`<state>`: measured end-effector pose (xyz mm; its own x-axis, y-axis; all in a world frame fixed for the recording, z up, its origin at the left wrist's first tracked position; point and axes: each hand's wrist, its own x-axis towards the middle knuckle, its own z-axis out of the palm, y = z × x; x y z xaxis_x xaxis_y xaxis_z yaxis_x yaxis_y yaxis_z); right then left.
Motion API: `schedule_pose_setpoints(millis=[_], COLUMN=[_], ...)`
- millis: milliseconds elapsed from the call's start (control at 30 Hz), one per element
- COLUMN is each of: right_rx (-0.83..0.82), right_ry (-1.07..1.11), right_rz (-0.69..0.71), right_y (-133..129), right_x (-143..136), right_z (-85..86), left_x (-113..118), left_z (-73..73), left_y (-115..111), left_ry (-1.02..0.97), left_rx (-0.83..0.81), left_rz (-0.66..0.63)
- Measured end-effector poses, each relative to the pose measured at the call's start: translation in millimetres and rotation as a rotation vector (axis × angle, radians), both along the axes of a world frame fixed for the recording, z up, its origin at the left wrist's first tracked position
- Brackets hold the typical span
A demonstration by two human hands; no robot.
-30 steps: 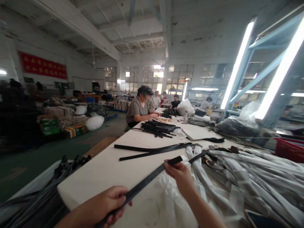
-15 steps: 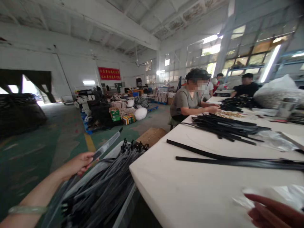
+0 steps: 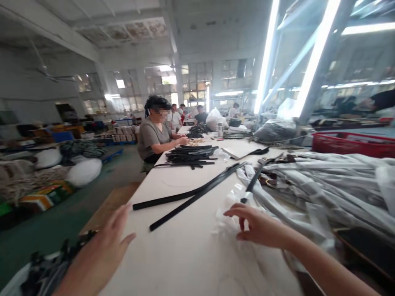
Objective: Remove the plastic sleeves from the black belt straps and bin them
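Observation:
My left hand point(image 3: 98, 248), slightly blurred, reaches over the table's left edge with its fingers stretched out and nothing in it. Just ahead of it lie two long black straps point(image 3: 173, 198), side by side on the white table point(image 3: 182, 255). My right hand point(image 3: 261, 227) hovers over thin clear plastic sleeves point(image 3: 226, 209), thumb and fingers apart and bent; whether the fingertips touch the plastic is hard to tell. Beyond its fingertips another dark strap point(image 3: 254, 179) lies among the plastic. At lower left, a bin holds several sleeved black straps point(image 3: 46, 267).
A big heap of plastic-wrapped straps point(image 3: 333, 185) covers the table's right side. Farther up are a pile of black straps point(image 3: 191, 155) and a seated co-worker point(image 3: 156, 133). A red crate point(image 3: 352, 144) stands at far right, and a cardboard box point(image 3: 114, 201) beside the table.
The view has swung right. My left hand has let go of the plastic-sleeved strap it held by the bin and moved to the table. My right hand has come further into view.

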<state>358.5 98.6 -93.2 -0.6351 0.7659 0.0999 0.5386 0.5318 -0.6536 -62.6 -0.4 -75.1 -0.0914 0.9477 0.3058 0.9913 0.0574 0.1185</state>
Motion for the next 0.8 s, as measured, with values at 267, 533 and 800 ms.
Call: schedule_pose_setpoints(millis=[267, 533, 800], right_rx=[0.125, 0.115, 0.077], right_ry=[-0.087, 0.044, -0.251], right_rz=[-0.185, -0.122, 0.010], right_y=[11, 18, 6], right_x=[-9, -8, -6], right_z=[-20.4, -24.8, -13.2], left_x=[199, 228, 170], left_z=[-9.8, -6.8, 18.5], left_y=[99, 124, 94], left_ry=[-0.354, -0.647, -1.203], left_rx=[-0.281, -0.245, -0.103], left_rz=[-0.526, -0.578, -0.279])
